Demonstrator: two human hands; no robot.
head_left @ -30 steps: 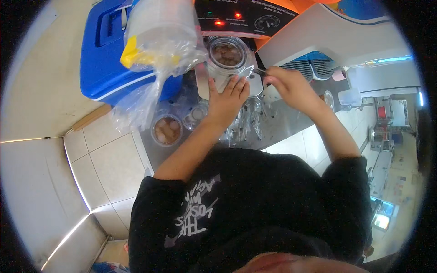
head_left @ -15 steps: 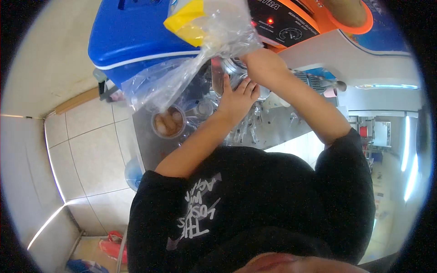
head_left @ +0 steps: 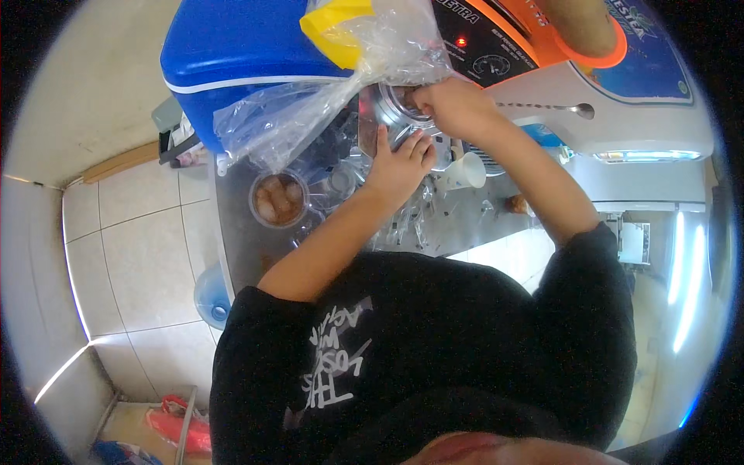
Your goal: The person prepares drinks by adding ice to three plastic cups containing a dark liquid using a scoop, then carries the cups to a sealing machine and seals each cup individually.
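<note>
Fingers of the right hand close round a twist-stemmed spoon above a cup in the sealing machine's metal holder, where pressing off-centre could spill its contents, while the left hand's fingers spread against the holder.

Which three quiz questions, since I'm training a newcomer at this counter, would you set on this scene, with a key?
1. The iced brown drink left of the person's left forearm stands on: A) the tiled floor, B) the grey counter, or C) the blue cooler?
2. True or false: a red light glows on the machine's black panel.
3. Which hand is nearest the long spoon?

Key: 1. B; 2. True; 3. The right hand.
</note>
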